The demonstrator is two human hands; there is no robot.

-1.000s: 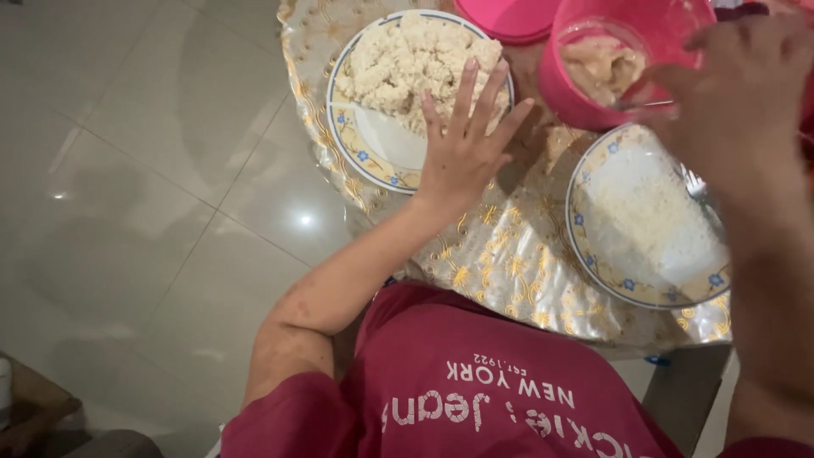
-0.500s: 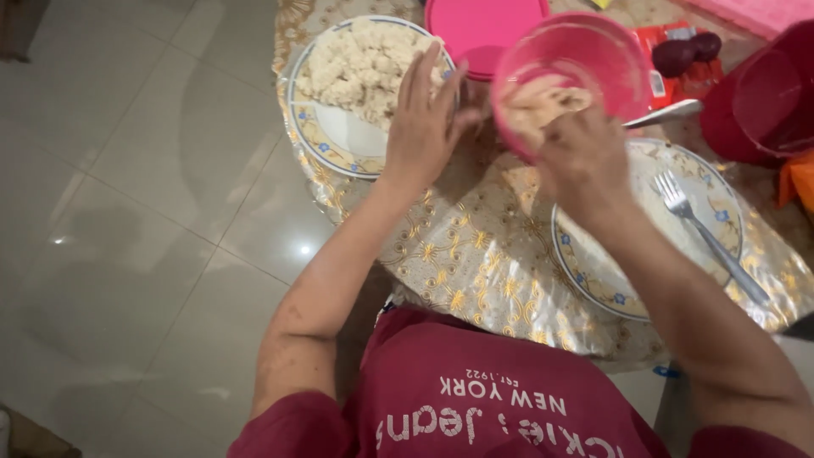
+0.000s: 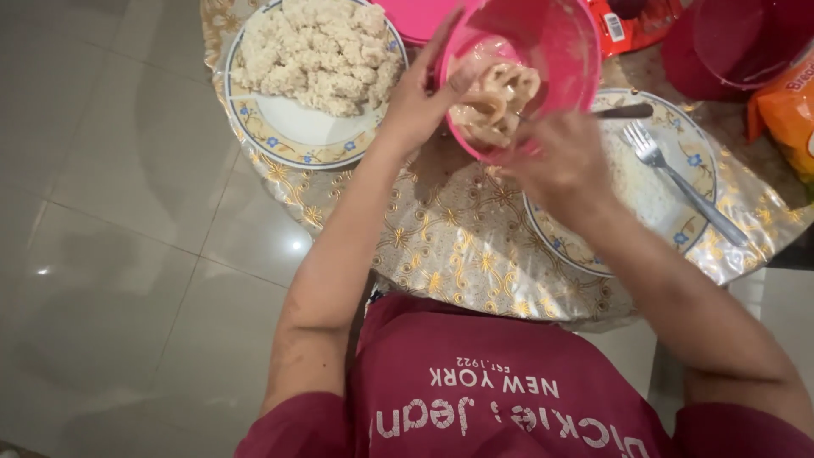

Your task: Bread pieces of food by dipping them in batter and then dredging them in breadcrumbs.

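Pink round plastic bowl (image 3: 543, 51) of pale wet batter-coated pieces tilts above the table (image 3: 458, 246), left hand (image 3: 415, 102) clasping its rim, right hand (image 3: 564, 161) gripping underneath. Left, a flower-rimmed plate (image 3: 288, 136) already holds breaded pieces; several remain in the bowl.

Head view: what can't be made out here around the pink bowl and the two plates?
- Pink bowl: far rim cut off by the top edge; the pale battered pieces inside cannot be identified.
- Right hand: its fingers are hidden behind the bowl, so the grip is unclear.
- Pink lid: mostly cut off by the top edge and covered by the left hand.
- Right plate: near side hidden by the right hand.
- Orange packet: cut off by the right edge.
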